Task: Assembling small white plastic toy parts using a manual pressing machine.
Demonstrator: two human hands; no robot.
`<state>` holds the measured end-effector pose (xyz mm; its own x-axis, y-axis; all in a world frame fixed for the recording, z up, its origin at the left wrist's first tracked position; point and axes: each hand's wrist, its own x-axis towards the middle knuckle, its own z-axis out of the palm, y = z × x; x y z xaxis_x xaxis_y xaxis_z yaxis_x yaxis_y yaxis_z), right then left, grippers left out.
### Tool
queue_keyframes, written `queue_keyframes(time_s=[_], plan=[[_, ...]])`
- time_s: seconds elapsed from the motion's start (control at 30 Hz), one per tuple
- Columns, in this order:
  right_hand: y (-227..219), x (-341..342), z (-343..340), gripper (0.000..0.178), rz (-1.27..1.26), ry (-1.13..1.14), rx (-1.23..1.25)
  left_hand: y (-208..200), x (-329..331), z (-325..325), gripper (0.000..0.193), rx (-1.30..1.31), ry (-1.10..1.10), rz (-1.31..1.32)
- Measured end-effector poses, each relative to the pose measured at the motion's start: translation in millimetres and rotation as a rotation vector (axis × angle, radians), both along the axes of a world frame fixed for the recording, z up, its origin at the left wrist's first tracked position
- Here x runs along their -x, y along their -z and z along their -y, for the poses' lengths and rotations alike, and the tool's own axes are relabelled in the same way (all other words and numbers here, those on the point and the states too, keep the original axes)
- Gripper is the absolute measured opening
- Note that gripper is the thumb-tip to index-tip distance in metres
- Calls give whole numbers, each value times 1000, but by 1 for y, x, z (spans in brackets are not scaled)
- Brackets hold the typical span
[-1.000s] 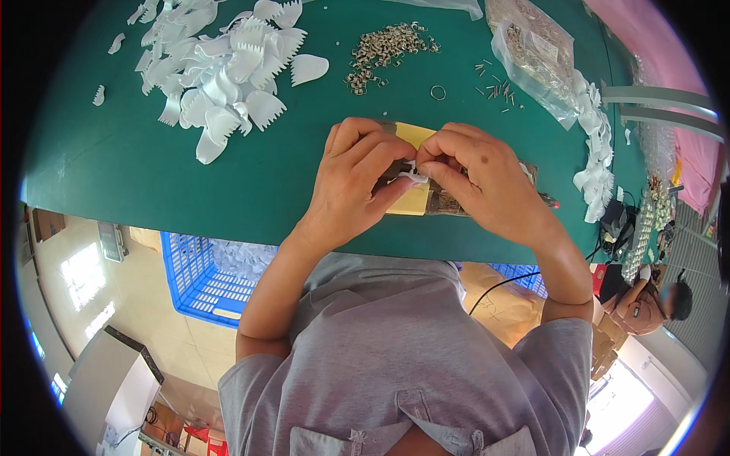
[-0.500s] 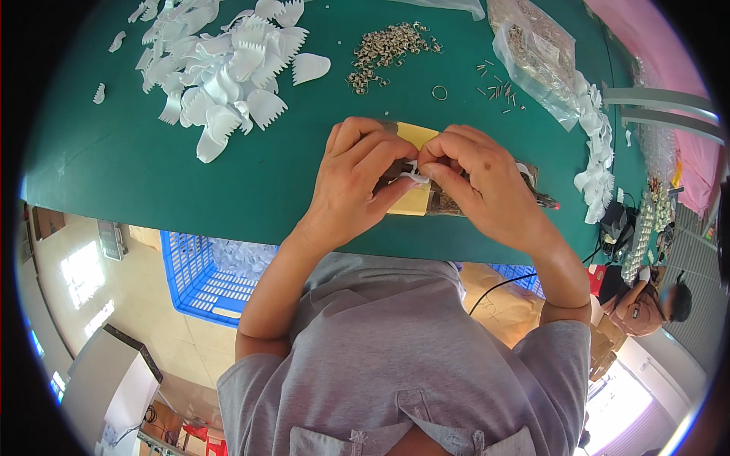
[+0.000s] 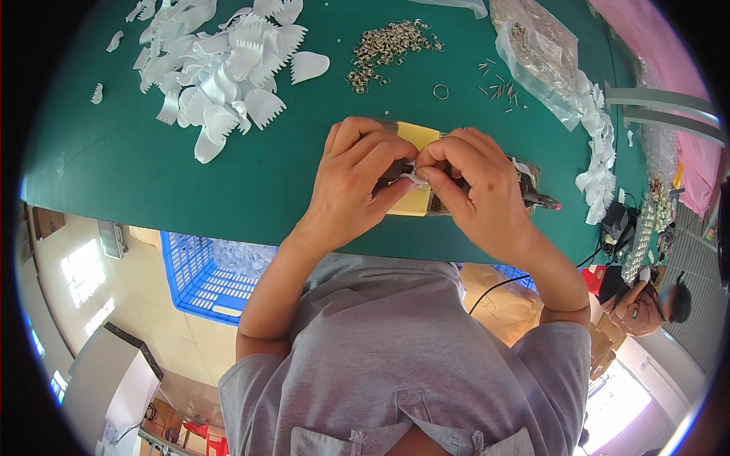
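Note:
Between my hands, over a board with a yellow patch (image 3: pixel 411 204), is a small white plastic piece (image 3: pixel 414 178). My left hand (image 3: pixel 356 171) pinches its left side. On the other side, the bent thumb and fingers of my right hand (image 3: pixel 475 182) close together against it; whether a small metal part is between them I cannot make out. Beyond my hands lies a heap of small bent metal clips (image 3: pixel 391 47). White toothed plastic pieces (image 3: pixel 228 68) are piled at the far left. Short metal pins (image 3: pixel 500 90) and a metal ring (image 3: pixel 440 92) lie beyond my right hand.
A clear bag of metal parts (image 3: pixel 536 61) lies at the far right. Beside it runs a row of joined white pieces (image 3: pixel 597 152). A dark tool with a red tip (image 3: pixel 544 201) rests by my right wrist. Below the table edge stands a blue crate (image 3: pixel 179 277); another person (image 3: pixel 646 304) is at the right.
My right hand has turned slightly and its fingertips have shifted a little left against the white piece. My left hand has hardly moved.

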<state>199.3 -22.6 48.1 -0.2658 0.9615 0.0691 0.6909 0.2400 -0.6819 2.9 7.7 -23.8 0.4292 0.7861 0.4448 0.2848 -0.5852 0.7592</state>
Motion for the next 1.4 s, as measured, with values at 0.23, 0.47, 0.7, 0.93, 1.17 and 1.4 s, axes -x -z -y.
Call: queue_keyframes(time_s=[0.23, 0.47, 0.7, 0.93, 1.17, 1.4], plan=[[21, 8, 13, 16, -90, 145, -220, -2, -1, -1, 38, 8, 1, 39], [14, 8, 10, 16, -102, 150, -164, -2, -1, -2, 35, 36, 11, 47], [6, 1, 3, 17, -322, 191, 192, -5, 0, -5, 33, 49, 22, 22], [8, -7, 7, 16, -497, 201, 158, -7, 2, -4, 32, 62, 22, -3], [9, -13, 28, 22, 38, 133, -356, -5, 2, -5, 33, 61, 38, -7], [24, -6, 28, 26, 76, 134, -390, -3, 2, -4, 35, 51, 32, 14]])
